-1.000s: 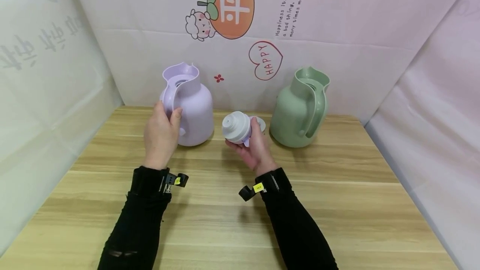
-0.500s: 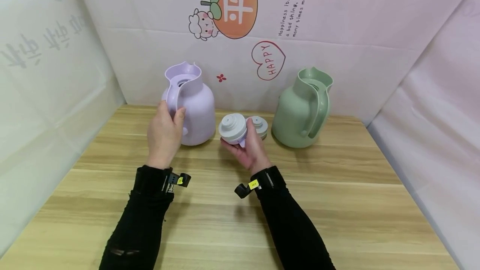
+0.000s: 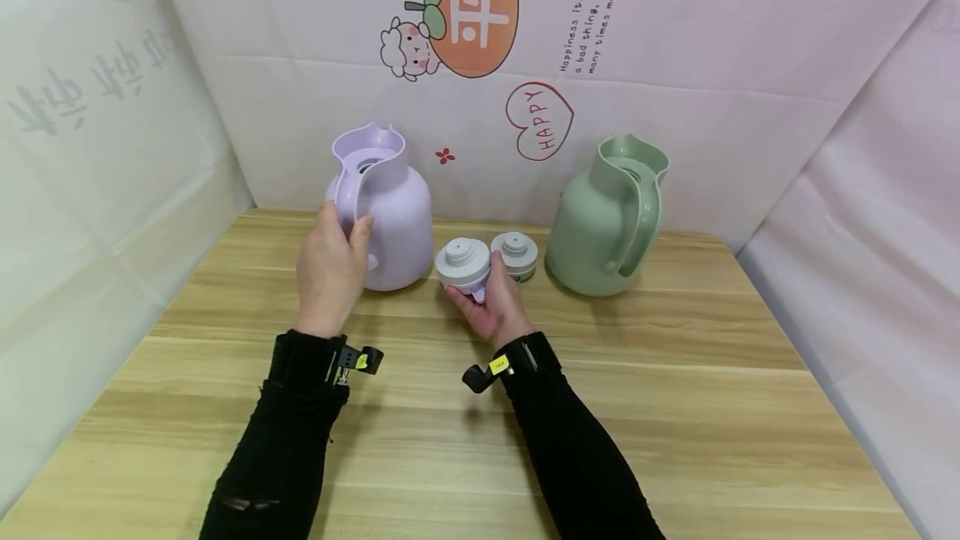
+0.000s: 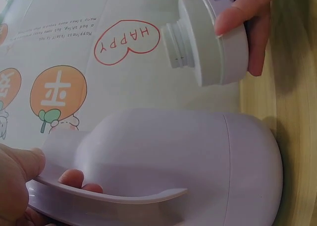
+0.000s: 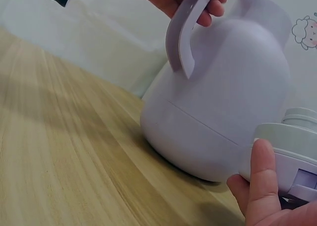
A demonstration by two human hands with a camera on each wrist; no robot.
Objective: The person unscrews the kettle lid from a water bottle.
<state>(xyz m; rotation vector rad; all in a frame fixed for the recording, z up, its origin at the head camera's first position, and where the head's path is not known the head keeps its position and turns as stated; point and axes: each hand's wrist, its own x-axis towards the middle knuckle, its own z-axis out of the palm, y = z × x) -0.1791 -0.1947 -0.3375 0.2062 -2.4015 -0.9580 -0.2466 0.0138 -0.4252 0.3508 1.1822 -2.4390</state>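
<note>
A lilac thermos jug (image 3: 397, 223) with no lid in its mouth stands upright at the back left of the table. My left hand (image 3: 330, 273) grips its handle, fingers wrapped through the loop in the left wrist view. In my right hand (image 3: 497, 307) is a lilac and pale grey jug lid (image 3: 462, 263), held upside down with its threaded plug facing up. Thumb and fingers pinch the lid's sides, low beside the jug. A second jug lid (image 3: 516, 250), grey with a green edge, lies plug-up on the table just behind my right fingers.
A green thermos jug (image 3: 600, 232), also without a lid, stands at the back right with its handle turned toward the front right. The wooden table (image 3: 420, 440) ends at a printed cloth backdrop (image 3: 300, 107). Cloth walls rise on both sides.
My right hand has lowered slightly toward the table and turned the lid from tilted to nearly level, plug up. The second lid now shows more fully. My left hand keeps its grip.
</note>
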